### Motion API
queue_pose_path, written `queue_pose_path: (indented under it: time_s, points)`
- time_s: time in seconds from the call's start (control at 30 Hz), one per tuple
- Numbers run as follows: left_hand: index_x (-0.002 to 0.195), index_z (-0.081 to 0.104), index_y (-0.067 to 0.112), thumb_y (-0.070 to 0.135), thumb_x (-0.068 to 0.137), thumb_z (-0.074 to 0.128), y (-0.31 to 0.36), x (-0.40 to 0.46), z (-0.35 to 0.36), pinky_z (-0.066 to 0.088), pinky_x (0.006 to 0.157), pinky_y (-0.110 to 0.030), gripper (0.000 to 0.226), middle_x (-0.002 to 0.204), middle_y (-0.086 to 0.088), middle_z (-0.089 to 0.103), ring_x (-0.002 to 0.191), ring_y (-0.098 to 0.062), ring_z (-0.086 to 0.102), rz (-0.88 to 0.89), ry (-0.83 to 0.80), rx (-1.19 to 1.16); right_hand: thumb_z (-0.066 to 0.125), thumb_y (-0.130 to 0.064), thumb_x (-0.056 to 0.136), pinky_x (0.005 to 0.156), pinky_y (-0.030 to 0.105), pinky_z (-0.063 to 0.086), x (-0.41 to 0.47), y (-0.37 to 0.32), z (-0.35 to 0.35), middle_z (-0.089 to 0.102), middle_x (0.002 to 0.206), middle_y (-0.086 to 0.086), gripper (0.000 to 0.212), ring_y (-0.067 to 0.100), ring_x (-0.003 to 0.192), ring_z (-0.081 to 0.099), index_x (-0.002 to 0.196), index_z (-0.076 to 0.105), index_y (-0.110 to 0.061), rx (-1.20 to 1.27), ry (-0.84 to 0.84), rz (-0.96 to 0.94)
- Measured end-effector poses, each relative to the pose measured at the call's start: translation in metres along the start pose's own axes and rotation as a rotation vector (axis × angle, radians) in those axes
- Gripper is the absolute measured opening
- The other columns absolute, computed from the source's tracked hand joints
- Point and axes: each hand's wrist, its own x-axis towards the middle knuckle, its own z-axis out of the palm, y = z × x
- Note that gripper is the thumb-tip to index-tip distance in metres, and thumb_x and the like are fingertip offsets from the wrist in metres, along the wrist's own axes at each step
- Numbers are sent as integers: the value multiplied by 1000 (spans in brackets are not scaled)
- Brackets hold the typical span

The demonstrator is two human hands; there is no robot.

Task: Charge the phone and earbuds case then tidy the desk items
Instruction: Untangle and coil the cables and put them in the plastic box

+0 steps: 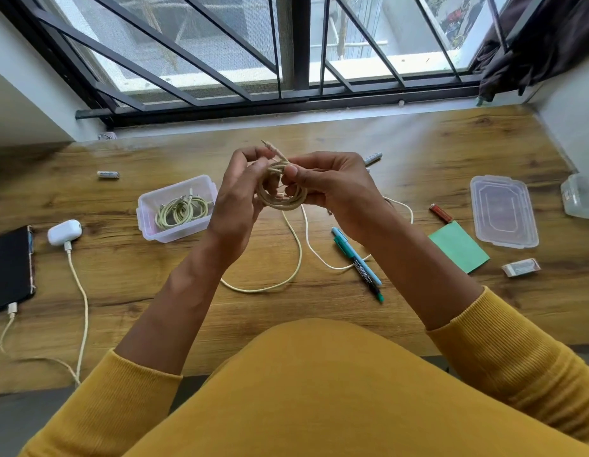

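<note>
both hands are raised above the wooden surface [418, 150], working a cream cable [281, 192] wound into a small coil. the left hand [237, 196] curls its fingers around the coil's left side, and the right hand [336, 189] pinches the top of the loops between thumb and fingers. one plug end sticks up past the fingers toward the window; the loose tail drops from the coil and trails in a curve across the surface below.

at far left the phone [10, 268] lies flat with a charging cable plugged into its near end. just beside it, the white earbuds case [65, 232] also has a cable plugged in. a clear plastic box [176, 209] left of the hands holds another coiled cable. its lid [504, 211] lies well apart at right, near a green sticky pad [459, 247], a small red item [440, 213] and an eraser [520, 267]. two pens [357, 262] lie side by side under the right forearm. a battery [108, 174] rests at back left, and another [372, 158] shows behind the right hand.
</note>
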Motion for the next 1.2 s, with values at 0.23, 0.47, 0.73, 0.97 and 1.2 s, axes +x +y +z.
queue_pose_path:
  time_s: [0.23, 0.47, 0.73, 0.97, 1.2]
  points:
    - [104, 69, 14, 34, 111, 49, 9, -2, -10, 53, 105, -47, 29, 90, 1, 69, 96, -15, 69, -212, -99, -103, 75, -5, 93, 91, 55, 59, 0, 0, 0, 71, 106, 39, 26, 36, 89, 70, 116, 74, 7, 4, 47, -13]
    - [92, 69, 13, 30, 94, 68, 13, 1, -20, 60, 81, -32, 17, 81, 1, 67, 82, -13, 69, -161, -156, -38, 74, -4, 94, 73, 38, 66, -3, -1, 0, 76, 91, 20, 19, 25, 77, 74, 112, 76, 1, -5, 58, -21]
    - [95, 80, 8, 23, 86, 88, 10, 3, -17, 58, 59, -30, 19, 85, -9, 80, 75, -22, 78, 55, 71, 364, 77, -4, 92, 63, 34, 64, -5, 4, 9, 77, 87, 24, 13, 25, 72, 77, 105, 77, -3, -68, 187, -61]
    - [84, 79, 24, 33, 85, 86, 5, 5, -5, 64, 65, -37, 11, 72, 12, 75, 64, -4, 73, 219, 326, 805, 79, -3, 91, 62, 33, 62, -1, 9, 12, 78, 77, 15, 16, 26, 71, 77, 107, 77, 1, -82, 199, -76]
    - [106, 60, 24, 27, 91, 80, -3, 4, -1, 62, 68, -37, 26, 79, 3, 77, 72, -16, 76, 190, 350, 792, 76, 0, 92, 64, 30, 63, 0, 6, 15, 78, 83, 20, 14, 24, 71, 77, 105, 77, 5, -94, 113, -127]
